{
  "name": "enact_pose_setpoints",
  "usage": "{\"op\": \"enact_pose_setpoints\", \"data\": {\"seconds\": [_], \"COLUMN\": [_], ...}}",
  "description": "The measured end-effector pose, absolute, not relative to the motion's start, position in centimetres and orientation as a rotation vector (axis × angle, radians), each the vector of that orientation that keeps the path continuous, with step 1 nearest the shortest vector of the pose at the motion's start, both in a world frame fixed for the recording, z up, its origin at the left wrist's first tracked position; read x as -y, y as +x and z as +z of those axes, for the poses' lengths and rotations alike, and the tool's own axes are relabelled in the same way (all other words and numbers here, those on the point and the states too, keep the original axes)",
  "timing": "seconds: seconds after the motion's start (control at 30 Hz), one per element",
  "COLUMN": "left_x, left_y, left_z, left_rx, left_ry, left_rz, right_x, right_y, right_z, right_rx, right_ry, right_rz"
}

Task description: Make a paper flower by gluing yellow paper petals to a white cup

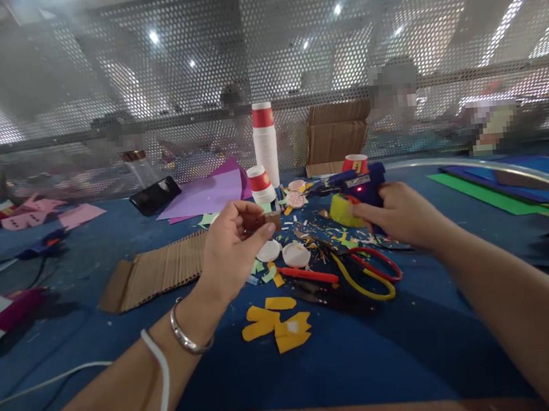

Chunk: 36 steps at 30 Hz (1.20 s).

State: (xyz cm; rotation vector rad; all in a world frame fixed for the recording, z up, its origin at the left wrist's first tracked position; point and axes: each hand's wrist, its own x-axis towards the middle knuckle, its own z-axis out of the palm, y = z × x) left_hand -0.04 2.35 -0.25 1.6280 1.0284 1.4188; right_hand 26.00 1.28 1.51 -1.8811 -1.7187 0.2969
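My left hand [230, 250] pinches a small brown piece of cardboard [272, 221] between thumb and fingers. My right hand [406, 217] is wrapped round the grip of a blue glue gun [370, 182]; a red light glows on its side and the nozzle points left, towards my left hand. At my right fingertips shows a yellow piece [344, 211], and I cannot tell whether it is held too. Below the hands lie scissors with red and yellow handles [368, 277], a red pen-like tool [308, 275], white discs [296, 254] and several orange-yellow paper pieces [291, 332].
Stacked paper cups [265, 146] stand at the back, beside purple paper [202, 195] and a black phone [154, 196]. Corrugated cardboard [165, 268] lies left. A second glue gun [42, 244] rests far left. Green and blue sheets [482, 192] lie right. A perforated screen [281, 46] rises behind.
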Motion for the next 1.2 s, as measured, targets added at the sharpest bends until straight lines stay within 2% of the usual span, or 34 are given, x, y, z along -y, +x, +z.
{"op": "enact_pose_setpoints", "data": {"seconds": [0.2,0.57,0.87,1.07,1.2], "left_x": [-2.5,-2.4,-2.4,-2.1,-2.0], "left_y": [0.1,0.1,0.2,0.1,0.2], "left_z": [-0.3,-0.2,0.0,0.3,0.4], "left_rx": [-0.979,-0.942,-0.956,-1.003,-0.996], "left_ry": [1.377,1.353,1.352,1.324,1.311], "left_rz": [1.376,1.369,1.347,1.314,1.298], "right_x": [-2.6,-3.2,-4.1,-3.5,-2.5], "right_y": [29.0,30.6,31.1,30.8,29.8], "right_z": [1.8,2.3,1.2,1.4,1.2], "right_rx": [1.587,1.542,1.540,1.484,1.521], "right_ry": [-2.052,-2.279,-2.317,-2.253,-2.067], "right_rz": [0.182,0.009,0.076,-0.078,-0.378]}}
